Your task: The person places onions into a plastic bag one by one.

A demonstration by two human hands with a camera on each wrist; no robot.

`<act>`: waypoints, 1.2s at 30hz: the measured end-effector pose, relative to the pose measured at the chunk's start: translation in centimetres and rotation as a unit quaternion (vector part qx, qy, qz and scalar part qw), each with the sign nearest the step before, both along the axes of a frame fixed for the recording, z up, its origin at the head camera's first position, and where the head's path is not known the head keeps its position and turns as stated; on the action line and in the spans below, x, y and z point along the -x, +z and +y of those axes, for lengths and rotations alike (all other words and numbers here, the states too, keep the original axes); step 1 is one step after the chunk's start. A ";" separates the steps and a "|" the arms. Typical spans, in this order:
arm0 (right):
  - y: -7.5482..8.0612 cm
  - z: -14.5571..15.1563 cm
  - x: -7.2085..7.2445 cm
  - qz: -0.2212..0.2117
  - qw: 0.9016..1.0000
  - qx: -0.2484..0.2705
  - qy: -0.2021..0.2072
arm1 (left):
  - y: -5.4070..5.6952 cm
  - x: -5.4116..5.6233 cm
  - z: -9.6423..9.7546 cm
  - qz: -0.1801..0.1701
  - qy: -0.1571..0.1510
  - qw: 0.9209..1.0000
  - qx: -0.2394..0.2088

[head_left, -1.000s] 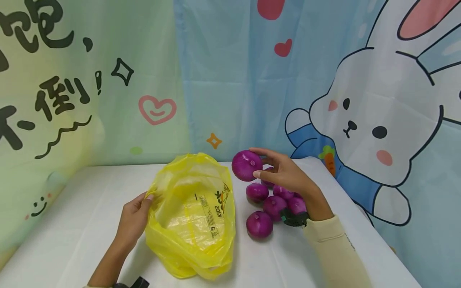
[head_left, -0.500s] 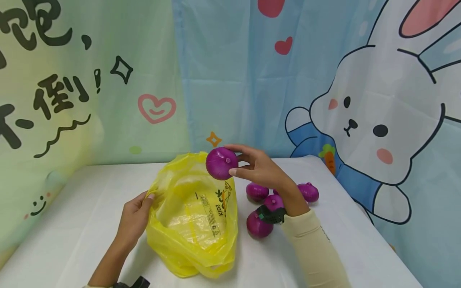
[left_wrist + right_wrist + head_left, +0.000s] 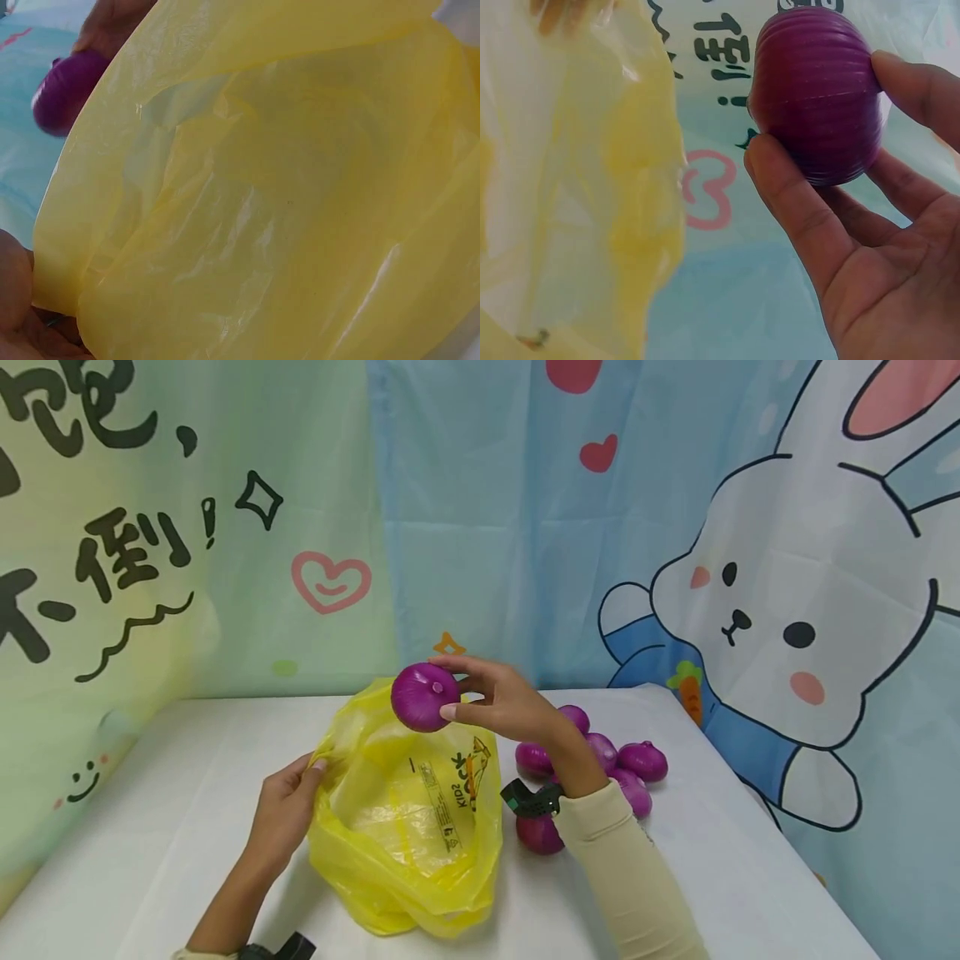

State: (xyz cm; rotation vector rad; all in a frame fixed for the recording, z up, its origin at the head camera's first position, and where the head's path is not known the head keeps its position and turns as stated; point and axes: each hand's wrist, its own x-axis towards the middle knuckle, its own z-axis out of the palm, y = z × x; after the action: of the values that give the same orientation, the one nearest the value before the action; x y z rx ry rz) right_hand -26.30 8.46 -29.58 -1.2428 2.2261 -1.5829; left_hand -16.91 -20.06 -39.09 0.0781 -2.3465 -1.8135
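Observation:
My right hand (image 3: 502, 697) holds a purple onion (image 3: 420, 700) between thumb and fingertips, raised over the far rim of a yellow plastic bag (image 3: 390, 877). In the right wrist view the onion (image 3: 821, 97) shows its ridged skin, with the bag (image 3: 577, 210) to its left. The left hand (image 3: 285, 810) pinches the bag's left rim, and the bag's mouth gapes toward me. From the left wrist, the bag (image 3: 285, 210) fills most of the view, and the held onion (image 3: 69, 91) shows beyond its edge.
Several more purple onions (image 3: 642, 762) lie in a cluster on the white table (image 3: 187, 793), right of the bag and partly hidden by my right forearm. A printed curtain (image 3: 465, 527) with a rabbit and hearts hangs behind the table's far edge.
My right hand has carried the onion leftward from above the cluster to over the bag's far rim. The left hand keeps its grip on the bag's edge.

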 end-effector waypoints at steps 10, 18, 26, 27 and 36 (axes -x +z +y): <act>-2.8 -2.5 0.8 -0.031 0.997 -0.047 0.047 | 0.0 0.2 0.3 -0.004 0.005 1.000 0.004; -5.9 -4.3 1.5 -0.031 0.993 -0.094 0.058 | 0.0 0.3 0.5 0.002 0.004 1.000 0.007; -9.6 -5.6 1.6 -0.046 0.987 -0.147 0.044 | -0.2 0.0 0.4 -0.001 0.006 1.000 0.019; -9.9 -5.7 1.5 -0.046 0.986 -0.153 0.042 | -0.2 0.0 0.3 0.000 0.007 1.000 0.022; -11.1 -5.9 1.3 -0.028 0.976 -0.214 -0.006 | -0.4 0.0 0.1 0.009 0.006 1.000 0.026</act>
State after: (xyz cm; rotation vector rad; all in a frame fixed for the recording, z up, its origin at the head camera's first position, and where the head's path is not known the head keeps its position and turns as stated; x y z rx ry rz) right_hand -27.58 2.54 -40.72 -1.0478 2.3681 -1.0413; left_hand -16.92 -19.97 -39.48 0.0692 -2.3744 -1.7397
